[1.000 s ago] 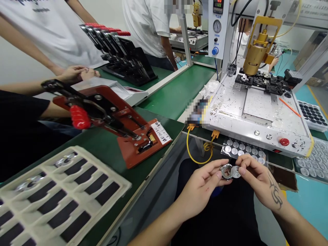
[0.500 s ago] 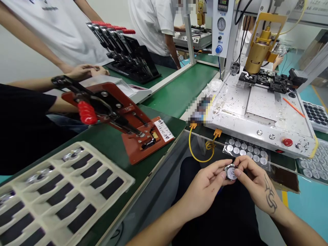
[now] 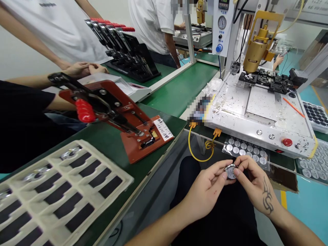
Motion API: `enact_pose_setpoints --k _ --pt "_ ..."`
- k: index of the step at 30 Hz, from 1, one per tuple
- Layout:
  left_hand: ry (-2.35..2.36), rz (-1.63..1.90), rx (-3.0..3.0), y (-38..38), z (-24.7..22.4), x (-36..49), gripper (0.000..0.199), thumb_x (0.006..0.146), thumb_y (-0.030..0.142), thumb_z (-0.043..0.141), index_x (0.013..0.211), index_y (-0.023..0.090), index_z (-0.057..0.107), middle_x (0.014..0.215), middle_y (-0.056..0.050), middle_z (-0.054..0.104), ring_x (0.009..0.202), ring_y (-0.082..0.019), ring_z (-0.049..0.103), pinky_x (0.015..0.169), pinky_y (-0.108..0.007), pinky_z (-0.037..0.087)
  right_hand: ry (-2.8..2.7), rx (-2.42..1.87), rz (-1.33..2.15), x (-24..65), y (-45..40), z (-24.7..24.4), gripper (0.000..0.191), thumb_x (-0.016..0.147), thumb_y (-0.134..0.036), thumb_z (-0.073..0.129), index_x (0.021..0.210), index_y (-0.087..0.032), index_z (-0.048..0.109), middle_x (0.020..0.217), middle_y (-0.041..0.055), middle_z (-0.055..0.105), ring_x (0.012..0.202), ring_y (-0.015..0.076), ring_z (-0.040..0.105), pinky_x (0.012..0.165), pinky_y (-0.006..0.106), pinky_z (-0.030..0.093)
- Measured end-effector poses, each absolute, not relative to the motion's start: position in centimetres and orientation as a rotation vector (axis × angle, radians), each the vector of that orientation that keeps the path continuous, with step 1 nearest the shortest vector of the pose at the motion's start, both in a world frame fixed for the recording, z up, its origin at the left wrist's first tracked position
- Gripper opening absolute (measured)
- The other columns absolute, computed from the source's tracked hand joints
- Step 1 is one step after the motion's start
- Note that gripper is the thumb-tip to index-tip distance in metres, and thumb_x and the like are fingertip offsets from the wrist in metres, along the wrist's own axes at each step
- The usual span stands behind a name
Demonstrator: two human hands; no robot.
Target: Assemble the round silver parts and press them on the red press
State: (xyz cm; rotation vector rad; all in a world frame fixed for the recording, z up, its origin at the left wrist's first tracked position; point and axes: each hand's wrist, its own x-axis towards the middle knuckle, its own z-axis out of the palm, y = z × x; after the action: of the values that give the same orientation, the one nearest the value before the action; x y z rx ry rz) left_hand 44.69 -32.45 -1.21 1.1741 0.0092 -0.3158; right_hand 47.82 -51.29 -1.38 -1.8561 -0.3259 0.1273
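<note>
Pinching a round metal case (image 3: 230,171) above the lap (image 3: 217,218), the left hand (image 3: 205,191) grips one edge, the right hand (image 3: 252,182) the other, probably for steadiness, leaving its printed silver disc (image 3: 231,173) showing.

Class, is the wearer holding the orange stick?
No: the left hand and right hand hold a round metal piece; the orange stick lies on the machine.

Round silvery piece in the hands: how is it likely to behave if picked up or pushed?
The round silvery piece is probably stiff, as it shows no bend where the left hand pinches it. Its shiny edge may be slippery in a fingertip grip. Stood on edge, its round outline could let it roll.
</note>
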Motion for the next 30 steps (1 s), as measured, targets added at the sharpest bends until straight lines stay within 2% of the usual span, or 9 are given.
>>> enact_pose_setpoints --k 8,12,14,16,18,21,24,28,30 --pt "-0.003 -0.159 1.409 -33.2 -2.6 44.4 0.035 0.102 0.029 0.067 0.136 0.019 0.071 0.122 -0.01 0.082 0.111 -0.026 0.08 0.103 -0.039 0.065 -0.44 -2.069 -0.03 47.8 -51.4 -2.1 0.025 0.107 -0.034 0.061 0.086 -0.025 0.05 0.103 0.0055 0.059 0.095 0.0225 0.059 0.083 0.037 0.049" --pt "-0.075 -0.194 1.522 -32.3 -2.1 44.8 0.039 0.104 0.028 0.062 0.141 0.019 0.066 0.131 -0.013 0.079 0.116 -0.026 0.079 0.105 -0.038 0.063 -0.523 -2.08 0.023 48.4 -51.8 -2.5 0.008 0.107 -0.033 0.061 0.111 -0.026 0.06 0.106 0.0064 0.061 0.094 0.0228 0.06 0.083 0.037 0.053" --pt "-0.141 -0.228 1.607 -31.5 -1.5 45.1 0.044 0.106 0.028 0.059 0.149 0.021 0.059 0.136 -0.013 0.076 0.123 -0.026 0.076 0.109 -0.039 0.06 -0.667 -2.055 0.044 48.8 -51.7 -2.4 0.016 0.108 -0.03 0.058 0.123 -0.027 0.066 0.117 0.0094 0.064 0.104 0.0247 0.062 0.093 0.04 0.053" --pt "-0.152 -0.205 1.616 -30.8 -0.9 45.4 0.046 0.106 0.029 0.059 0.151 0.023 0.055 0.143 -0.013 0.073 0.128 -0.026 0.072 0.111 -0.039 0.058 -0.681 -2.002 0.029 49.2 -51.3 -2.1 0.015 0.108 -0.032 0.06 0.116 -0.026 0.07 0.113 0.0092 0.068 0.102 0.0246 0.064 0.091 0.04 0.054" --pt "-0.077 -0.125 1.523 -30.5 -0.6 45.6 0.047 0.102 0.031 0.067 0.147 0.025 0.056 0.148 -0.013 0.068 0.128 -0.025 0.072 0.11 -0.038 0.059 -0.527 -1.893 0.061 49.6 -50.5 -1.9 0.016 0.106 -0.04 0.065 0.105 -0.024 0.07 0.097 0.0063 0.069 0.086 0.0216 0.064 0.078 0.036 0.055" --pt "0.065 -0.068 1.393 -30.5 -0.4 45.7 0.041 0.092 0.034 0.082 0.127 0.021 0.065 0.122 -0.009 0.076 0.105 -0.022 0.078 0.096 -0.035 0.064 -0.319 -1.655 0.237 50.0 -49.1 -2.1 0.029 0.1 -0.051 0.071 0.098 -0.022 0.068 0.087 0.0036 0.069 0.073 0.0178 0.062 0.065 0.03 0.053" --pt "0.115 -0.096 1.37 -30.3 -0.4 45.6 0.031 0.091 0.042 0.082 0.104 0.017 0.07 0.087 -0.004 0.074 0.08 -0.019 0.075 0.078 -0.033 0.065 -0.321 -1.551 0.321 50.4 -48.3 -2.6 0.031 0.099 -0.052 0.074 0.1 -0.021 0.068 0.087 0.0029 0.069 0.071 0.0162 0.063 0.065 0.03 0.055" --pt "0.126 -0.088 1.424 -29.4 -0.2 45.4 0.037 0.09 0.051 0.081 0.099 0.017 0.07 0.077 -0.001 0.068 0.069 -0.016 0.068 0.066 -0.028 0.059 -0.663 -1.699 0.311 52.0 -48.6 -2.1 0.042 0.1 -0.042 0.074 0.138 -0.027 0.063 0.096 0.0025 0.07 0.08 0.0179 0.067 0.076 0.033 0.06" --pt "0.142 -0.076 1.457 -29.0 0.0 45.1 0.038 0.089 0.052 0.081 0.097 0.017 0.068 0.074 0.001 0.065 0.064 -0.014 0.065 0.062 -0.026 0.056 -0.974 -1.802 0.306 53.1 -48.7 -1.1 0.047 0.102 -0.037 0.072 0.147 -0.032 0.06 0.109 0.0051 0.071 0.092 0.0201 0.07 0.085 0.036 0.061"
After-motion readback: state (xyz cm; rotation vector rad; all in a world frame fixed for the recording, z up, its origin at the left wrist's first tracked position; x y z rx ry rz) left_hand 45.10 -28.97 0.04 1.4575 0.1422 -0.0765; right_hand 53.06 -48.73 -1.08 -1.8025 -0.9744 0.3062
